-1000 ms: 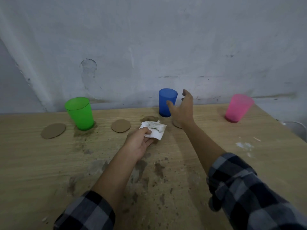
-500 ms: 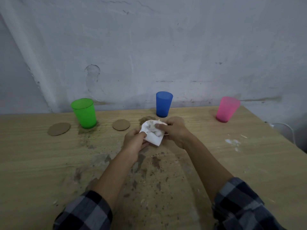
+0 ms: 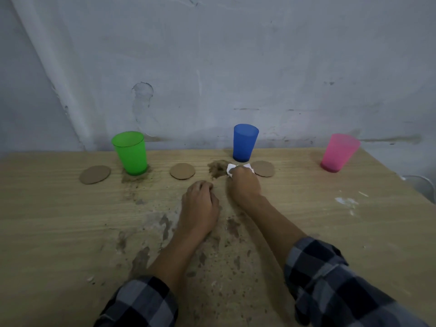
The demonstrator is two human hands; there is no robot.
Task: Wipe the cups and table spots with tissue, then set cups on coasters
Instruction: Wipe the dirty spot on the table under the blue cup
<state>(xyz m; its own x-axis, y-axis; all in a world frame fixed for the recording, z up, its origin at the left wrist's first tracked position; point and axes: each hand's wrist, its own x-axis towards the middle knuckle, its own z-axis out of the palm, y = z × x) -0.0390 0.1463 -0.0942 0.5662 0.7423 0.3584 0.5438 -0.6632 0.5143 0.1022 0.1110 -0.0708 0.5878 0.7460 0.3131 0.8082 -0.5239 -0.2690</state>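
Spot-wiping: right hand (image 3: 244, 185) grips the tissue (image 3: 232, 167) on the stain (image 3: 217, 169) by the blue cup (image 3: 245, 142), left hand (image 3: 200, 206) rests loosely curled, empty; next likely needs firm leftward strokes.

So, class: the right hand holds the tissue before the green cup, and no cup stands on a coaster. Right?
No, wrong cup: in the head view the right hand holds the tissue before the blue cup; no cup stands on a coaster.
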